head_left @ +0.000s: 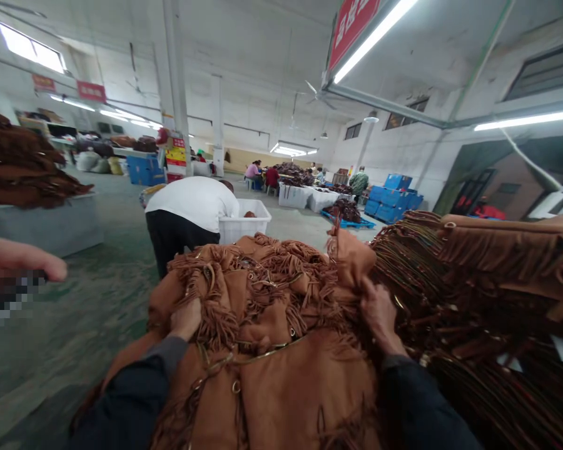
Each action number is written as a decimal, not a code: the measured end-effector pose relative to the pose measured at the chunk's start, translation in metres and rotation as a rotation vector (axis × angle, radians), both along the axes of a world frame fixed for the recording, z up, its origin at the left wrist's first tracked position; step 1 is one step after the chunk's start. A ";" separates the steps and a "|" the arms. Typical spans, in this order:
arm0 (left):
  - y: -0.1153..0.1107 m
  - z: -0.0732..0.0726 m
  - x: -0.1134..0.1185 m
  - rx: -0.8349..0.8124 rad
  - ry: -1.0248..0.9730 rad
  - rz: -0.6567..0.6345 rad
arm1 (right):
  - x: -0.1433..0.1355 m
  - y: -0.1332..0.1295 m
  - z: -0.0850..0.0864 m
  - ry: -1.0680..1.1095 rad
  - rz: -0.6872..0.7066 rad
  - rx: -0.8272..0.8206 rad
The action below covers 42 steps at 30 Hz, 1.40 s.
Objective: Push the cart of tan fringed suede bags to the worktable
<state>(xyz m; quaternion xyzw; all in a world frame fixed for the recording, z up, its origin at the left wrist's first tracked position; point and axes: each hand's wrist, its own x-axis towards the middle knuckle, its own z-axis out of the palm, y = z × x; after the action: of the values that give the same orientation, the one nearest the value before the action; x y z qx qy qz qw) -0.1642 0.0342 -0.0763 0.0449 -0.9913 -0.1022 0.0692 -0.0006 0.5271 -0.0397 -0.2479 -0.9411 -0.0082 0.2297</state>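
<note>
Tan suede fringed bags sit heaped against the person's chest, so both arms hug the load: left hand clamped into the fringe, right hand gripping the heap's far side beside darker stacked bags.

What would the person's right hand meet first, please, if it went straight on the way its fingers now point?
The right hand grips the heap of tan suede fringed bags and points up and away. Straight on it would probably first meet the raised tan flap just above its fingers, though depth is unclear.

White walls, grey floor (strip lights overhead).
</note>
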 end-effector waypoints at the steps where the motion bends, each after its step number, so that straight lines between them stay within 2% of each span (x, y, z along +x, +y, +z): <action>1: 0.002 0.002 -0.002 0.003 -0.015 -0.018 | 0.000 0.000 -0.019 -0.123 0.046 -0.031; 3: 0.004 0.008 -0.004 0.009 -0.038 -0.022 | 0.002 -0.005 -0.048 -0.252 0.105 -0.068; 4: 0.005 0.012 -0.003 0.010 -0.048 -0.017 | 0.003 -0.007 -0.055 -0.274 0.116 -0.075; 6: 0.003 0.019 0.001 0.014 -0.065 -0.016 | 0.008 -0.006 -0.053 -0.275 0.097 -0.072; 8: -0.004 0.022 0.010 0.014 -0.070 -0.017 | 0.014 -0.002 -0.035 -0.248 0.046 -0.038; 10: -0.015 0.025 0.024 -0.005 -0.067 -0.016 | 0.017 -0.002 -0.010 -0.163 0.060 0.014; 13: -0.031 0.038 0.051 -0.077 -0.042 0.004 | 0.006 -0.017 0.029 0.000 0.278 0.038; 15: -0.035 0.056 0.064 -0.099 0.092 0.025 | -0.012 -0.036 0.048 0.036 0.422 0.006; 17: -0.028 0.074 0.067 -0.072 0.330 -0.003 | -0.033 -0.061 0.054 -0.001 0.488 -0.042; 19: -0.014 0.084 0.057 -0.017 0.501 -0.070 | -0.051 -0.090 0.044 -0.100 0.499 -0.085; 20: -0.005 0.082 0.048 0.022 0.496 -0.086 | -0.057 -0.105 0.033 -0.160 0.486 -0.089; 22: 0.012 0.065 0.029 0.100 0.318 -0.054 | -0.063 -0.131 0.004 -0.242 0.439 -0.055; 24: 0.025 0.033 0.013 0.129 0.088 -0.015 | -0.063 -0.147 -0.023 -0.228 0.394 -0.009; 26: 0.032 0.000 0.004 0.108 0.005 -0.033 | -0.061 -0.150 -0.038 -0.183 0.388 -0.008; 27: 0.033 -0.012 0.001 0.094 0.006 -0.050 | -0.060 -0.148 -0.038 -0.170 0.396 -0.025; 29: 0.032 -0.028 0.000 0.078 0.032 -0.074 | -0.063 -0.142 -0.021 -0.148 0.382 -0.093; 31: 0.029 -0.033 0.000 0.064 0.044 -0.079 | -0.070 -0.138 0.013 -0.113 0.337 -0.176; 33: 0.026 -0.032 -0.001 0.052 0.052 -0.076 | -0.078 -0.142 0.055 -0.060 0.320 -0.220; 35: 0.023 -0.032 -0.003 0.053 0.048 -0.069 | -0.080 -0.156 0.090 0.001 0.367 -0.187; 36: 0.022 -0.033 -0.004 0.057 0.047 -0.069 | -0.077 -0.166 0.101 0.038 0.398 -0.160; 37: 0.021 -0.034 -0.005 0.063 0.049 -0.070 | -0.071 -0.176 0.106 0.073 0.426 -0.133; 39: 0.020 -0.036 -0.006 0.071 0.060 -0.070 | -0.049 -0.196 0.096 0.113 0.478 -0.089; 42: 0.018 -0.037 -0.007 0.077 0.091 -0.079 | -0.001 -0.216 0.044 -0.006 0.511 -0.070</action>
<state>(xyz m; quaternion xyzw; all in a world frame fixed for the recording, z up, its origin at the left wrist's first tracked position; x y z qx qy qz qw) -0.1711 0.0521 -0.1132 0.0035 -0.9835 -0.1447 0.1082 -0.0011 0.3113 0.0044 -0.0099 -0.9736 0.0819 0.2127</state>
